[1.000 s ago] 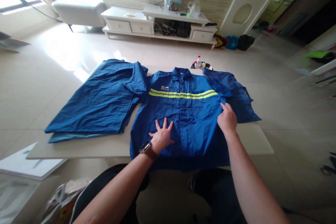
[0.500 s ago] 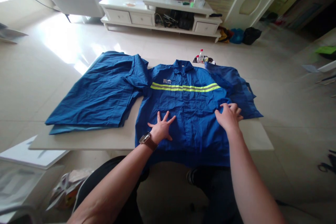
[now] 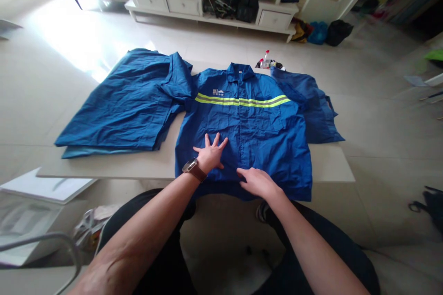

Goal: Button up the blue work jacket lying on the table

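A blue work jacket (image 3: 256, 124) lies face up, its collar at the far end. A yellow-green and grey reflective stripe crosses the chest, with a small white print above it on the left. My left hand (image 3: 210, 154) is open, fingers spread flat on the jacket's lower left front; a watch (image 3: 190, 165) is on that wrist. Over the lower front, near the middle closure, is my right hand (image 3: 256, 182). Its index finger and thumb are apart and no cloth shows gripped between them; the other fingers are partly hidden.
The jacket lies on a low pale table (image 3: 114, 170) and hangs over its near edge. Folded blue clothing (image 3: 121, 106) lies to the left, and more blue cloth (image 3: 321, 120) to the right. Bottles (image 3: 266, 60) stand beyond the table. A white cabinet (image 3: 166, 2) is farther back.
My right hand has left the jacket's right side and moved left and nearer, to the lower middle. That right side now lies spread wider. My left hand stays put; the view has tilted down.
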Motion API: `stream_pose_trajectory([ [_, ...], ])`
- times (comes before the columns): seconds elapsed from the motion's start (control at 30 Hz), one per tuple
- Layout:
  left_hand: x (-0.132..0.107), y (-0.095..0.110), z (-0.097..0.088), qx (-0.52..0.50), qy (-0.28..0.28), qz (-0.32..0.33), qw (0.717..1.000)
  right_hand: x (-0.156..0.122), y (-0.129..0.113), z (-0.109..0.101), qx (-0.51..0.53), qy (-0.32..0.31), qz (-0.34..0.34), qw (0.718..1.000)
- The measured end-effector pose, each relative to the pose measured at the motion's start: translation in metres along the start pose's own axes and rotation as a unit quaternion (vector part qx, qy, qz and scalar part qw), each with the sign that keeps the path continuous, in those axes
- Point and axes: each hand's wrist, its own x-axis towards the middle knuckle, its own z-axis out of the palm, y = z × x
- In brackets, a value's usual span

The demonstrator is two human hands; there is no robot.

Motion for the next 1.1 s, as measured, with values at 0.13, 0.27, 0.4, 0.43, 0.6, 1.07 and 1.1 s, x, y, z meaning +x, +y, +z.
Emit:
stream_pose_trajectory([
  [0.13, -0.002, 0.002, 0.001, -0.008, 0.002, -0.004, 1.000, -0.005, 0.002, -0.001, -0.045, 0.008, 0.023, 0.999],
  [0.27, -0.004, 0.000, 0.003, -0.020, 0.009, 0.002, 1.000, -0.003, 0.006, -0.010, -0.027, 0.037, 0.009, 0.999],
  [0.4, -0.008, 0.004, 0.002, -0.045, 0.058, 0.068, 0.995, -0.006, 0.011, -0.022, 0.046, 0.091, -0.013, 0.995],
  [0.43, -0.010, 0.006, -0.001, -0.065, 0.079, 0.102, 0.989, -0.007, 0.012, -0.025, 0.070, 0.112, -0.012, 0.991],
  [0.6, -0.023, 0.023, -0.023, -0.276, 0.086, 0.288, 0.913, -0.004, 0.019, -0.038, 0.232, 0.225, 0.019, 0.946],
  [1.07, -0.025, 0.034, -0.019, -0.259, 0.118, 0.384, 0.878, 0.013, 0.032, -0.037, 0.428, 0.270, -0.002, 0.862],
  [1.1, -0.024, 0.032, -0.020, -0.268, 0.108, 0.389, 0.874, 0.013, 0.032, -0.038, 0.426, 0.267, -0.003, 0.864],
])
